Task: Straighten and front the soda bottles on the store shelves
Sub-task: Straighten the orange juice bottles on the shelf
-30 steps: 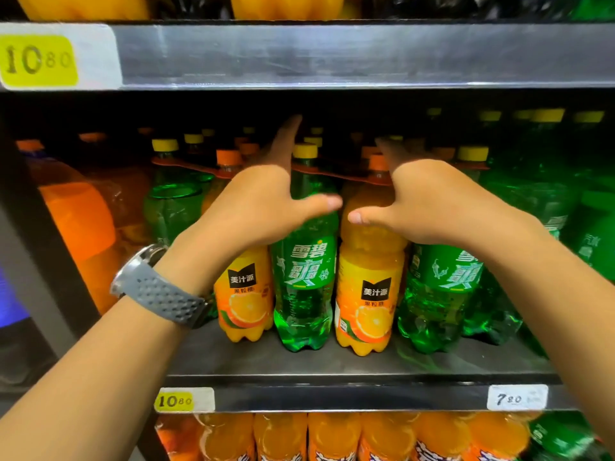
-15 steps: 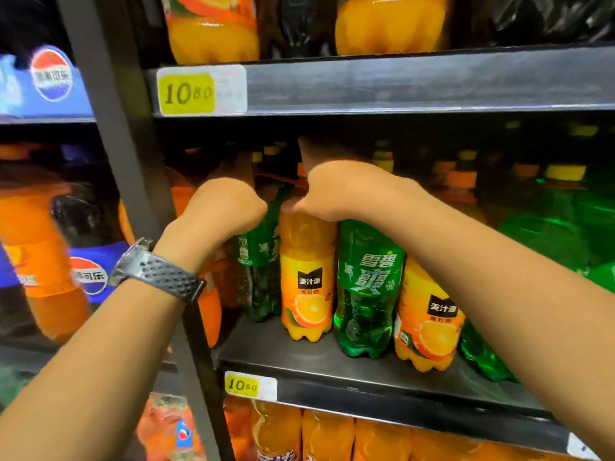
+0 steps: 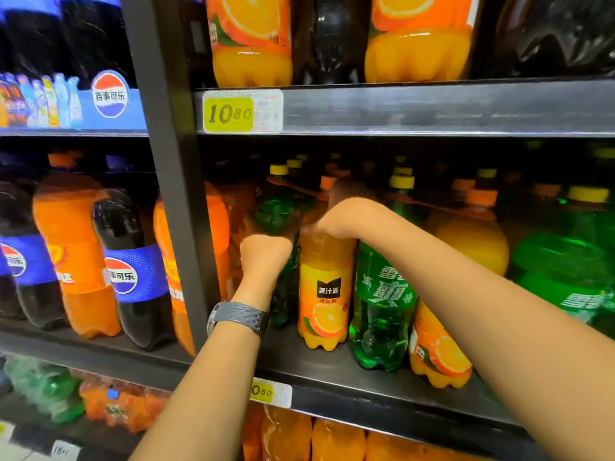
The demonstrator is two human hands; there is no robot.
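Small soda bottles stand in a row on the dark middle shelf (image 3: 332, 372). My left hand (image 3: 264, 256), with a grey watch on the wrist, curls round the shoulder of a dark green bottle (image 3: 283, 301) at the left end of the row. My right hand (image 3: 339, 217) grips the top of the orange juice bottle (image 3: 324, 294) beside it, hiding the cap. Right of these stand a green Sprite bottle (image 3: 382, 304), label facing out, and another orange bottle (image 3: 439, 356). More yellow-capped and orange-capped bottles fill the dim rows behind.
A black upright post (image 3: 173, 194) borders the shelf on the left, with large Pepsi bottles (image 3: 133, 271) and orange soda bottles beyond it. Big orange bottles (image 3: 249, 44) stand on the shelf above a yellow 10.80 price tag (image 3: 229, 114). Large green bottles (image 3: 565, 261) crowd the right.
Both hands went from lying open over the bottle tops to curling round the two leftmost bottles. The view has swung left, bringing the post and Pepsi shelves into sight.
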